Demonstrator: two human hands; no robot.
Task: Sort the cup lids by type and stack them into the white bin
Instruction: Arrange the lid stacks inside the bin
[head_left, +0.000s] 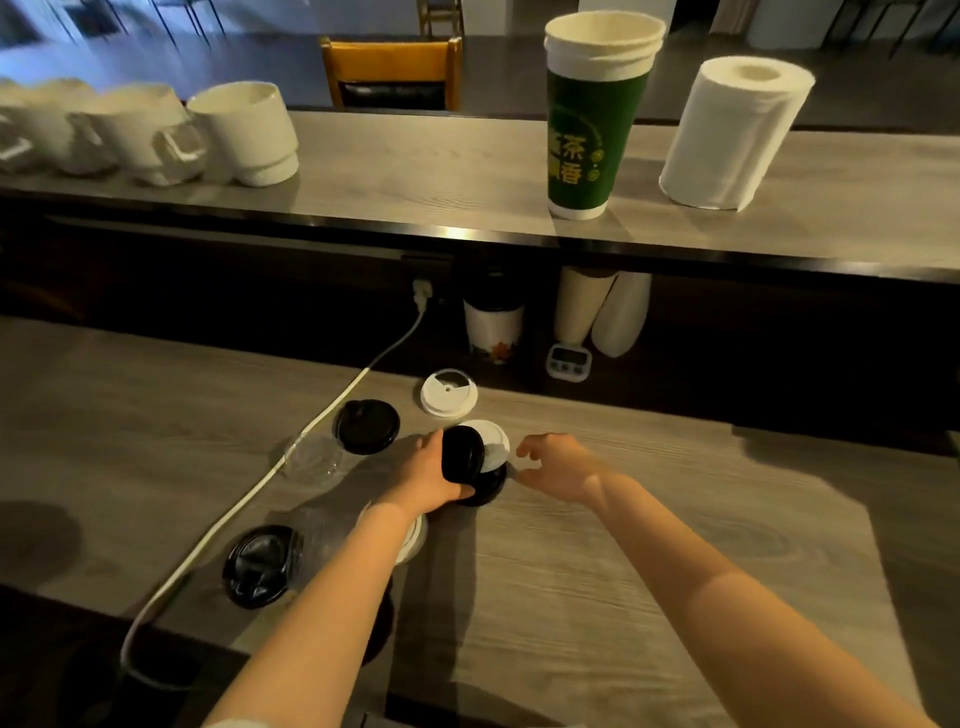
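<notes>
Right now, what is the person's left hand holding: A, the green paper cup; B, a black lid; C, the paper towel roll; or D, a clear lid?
B: the left hand grips a black lid tilted on edge, over a white lid, while the right hand hovers open beside them holding nothing.

A green paper cup (592, 130) and paper towel roll (732, 135) stand at one o'clock; white cable (249, 493) trails toward eight
</notes>
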